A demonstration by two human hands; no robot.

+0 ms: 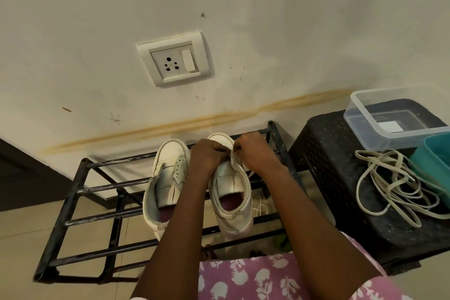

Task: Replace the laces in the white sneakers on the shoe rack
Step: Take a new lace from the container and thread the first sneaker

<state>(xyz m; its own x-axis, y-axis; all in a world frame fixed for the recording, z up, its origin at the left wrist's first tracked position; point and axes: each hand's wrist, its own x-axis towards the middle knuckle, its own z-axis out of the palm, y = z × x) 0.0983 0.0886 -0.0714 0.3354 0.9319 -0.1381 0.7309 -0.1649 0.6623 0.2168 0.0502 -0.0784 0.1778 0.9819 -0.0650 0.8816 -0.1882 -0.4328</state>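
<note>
Two white sneakers stand on the top bars of a black metal shoe rack [73,187], toes toward the wall. The left sneaker [165,185] has bare eyelets and no lace. Over the right sneaker [233,202], near its toe, both hands work. My left hand [207,156] is curled against the shoe's eyelet flap. My right hand [255,153] pinches a thin white lace at the eyelets. A loose end of that lace hangs down beside the shoe [259,204]. A tangle of pale laces [389,185] lies on the black stool at right.
A black woven stool [323,153] stands right of the rack, holding a clear plastic box [389,114] and a teal container [433,161]. A wall socket [174,61] is above the rack. Tiled floor lies below, a dark door edge at far left.
</note>
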